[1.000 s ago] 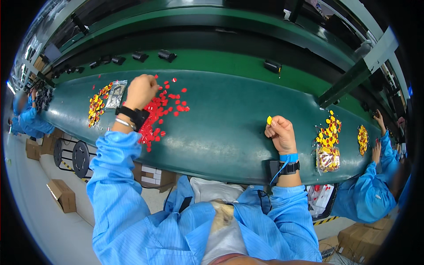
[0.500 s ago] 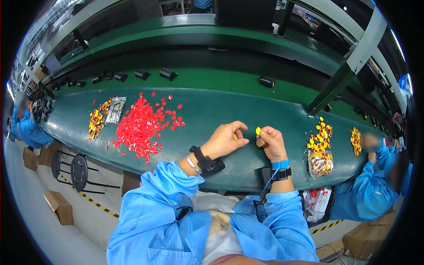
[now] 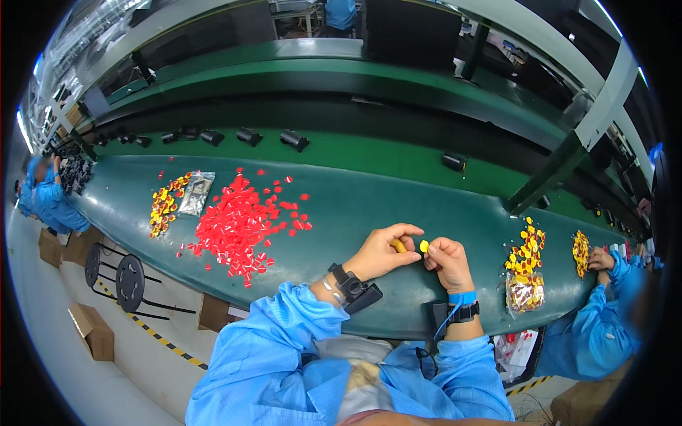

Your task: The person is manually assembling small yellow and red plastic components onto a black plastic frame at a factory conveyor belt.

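Open room is offered by the green tabletop [image 3: 355,192], out to its far edge, beyond both hands. Above it, 1 small, rounded, bright yellow piece [image 3: 424,246] is pinched by the right hand [image 3: 449,264]; the left hand [image 3: 380,255] is half-curled alongside, its grip unclear.

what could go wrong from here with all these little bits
The yellow piece might slip, since the right hand only pinches it. The left sleeve lies near the red pile, so it could brush some of that off the table.
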The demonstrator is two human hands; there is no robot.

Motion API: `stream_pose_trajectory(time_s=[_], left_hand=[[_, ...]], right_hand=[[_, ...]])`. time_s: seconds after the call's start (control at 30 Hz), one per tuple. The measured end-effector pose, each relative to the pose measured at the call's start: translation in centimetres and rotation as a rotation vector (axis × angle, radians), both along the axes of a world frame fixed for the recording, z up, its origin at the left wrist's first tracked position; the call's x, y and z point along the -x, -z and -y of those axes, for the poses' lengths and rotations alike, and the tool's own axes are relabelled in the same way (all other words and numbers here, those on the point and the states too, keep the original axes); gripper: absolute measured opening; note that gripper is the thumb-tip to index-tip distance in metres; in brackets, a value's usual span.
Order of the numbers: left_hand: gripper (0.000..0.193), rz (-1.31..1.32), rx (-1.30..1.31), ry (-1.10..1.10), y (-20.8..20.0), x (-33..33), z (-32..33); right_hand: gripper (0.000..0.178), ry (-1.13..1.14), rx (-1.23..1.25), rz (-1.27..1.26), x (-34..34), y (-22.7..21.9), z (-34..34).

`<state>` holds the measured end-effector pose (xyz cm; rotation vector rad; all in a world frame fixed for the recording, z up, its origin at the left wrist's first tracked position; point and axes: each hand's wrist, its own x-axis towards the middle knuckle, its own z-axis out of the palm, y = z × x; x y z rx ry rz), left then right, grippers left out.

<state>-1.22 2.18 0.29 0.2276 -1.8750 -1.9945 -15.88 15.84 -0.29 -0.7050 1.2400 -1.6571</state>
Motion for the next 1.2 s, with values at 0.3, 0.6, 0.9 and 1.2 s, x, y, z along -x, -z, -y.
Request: stream_pose_trajectory(time_s=[0.3, 0.6, 0.9, 1.2], left_hand=[[0.039, -0.016, 0.197, -0.08, -0.5, 0.1, -0.3], [0.025, -0.013, 0.26, -0.075, -1.1, 0.5, -0.5], [0.026, 0.017, 0.218, -0.098, -0.9, 0.5, -0.6], [0.03, 0.058, 0.092, -0.124, -0.4, 0.3, -0.7]], right_hand=[[0.016, -0.049, -0.026, -0.101, 0.0, -0.5, -0.1], [0.016, -0.135, -0.063, -0.083, 0.1, -0.6, -0.1], [0.015, -0.092, -0.067, -0.089, 0.1, -0.3, -0.1], [0.015, -0.035, -0.026, -0.032, 0.3, -0.1, 0.0]])
